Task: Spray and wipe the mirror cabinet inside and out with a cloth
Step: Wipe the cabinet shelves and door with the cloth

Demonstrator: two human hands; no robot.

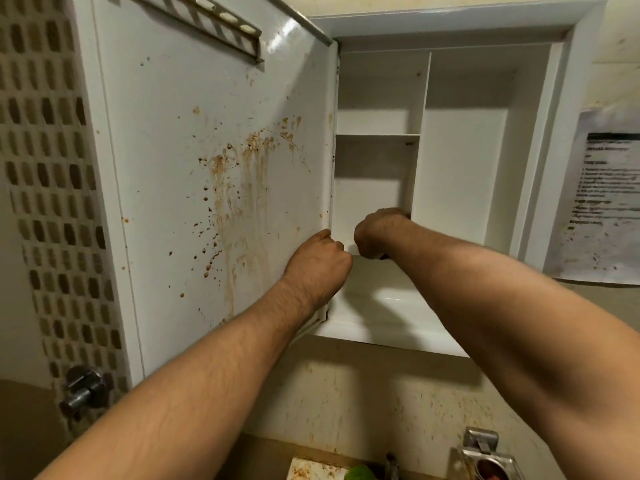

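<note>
The white mirror cabinet (pixel 460 174) hangs open on the wall, with a shelf and an upright divider inside and nothing on them. Its door (pixel 194 161) swings out to the left, and its inner face is streaked with brown splashes and drips. My left hand (pixel 317 263) is a closed fist pressed at the door's hinge edge, low down. My right hand (pixel 379 233) reaches into the lower left compartment with its fingers curled down. A small dark bit shows under it, and I cannot tell what it is. No cloth is clearly visible.
A perforated metal rail (pixel 214 19) is fixed at the door's top. A metal knob (pixel 83 389) sticks out at lower left. Below are a tap (pixel 391 465), a green object (pixel 360 472) and a metal holder (pixel 485 462). A printed notice (pixel 602 202) hangs at right.
</note>
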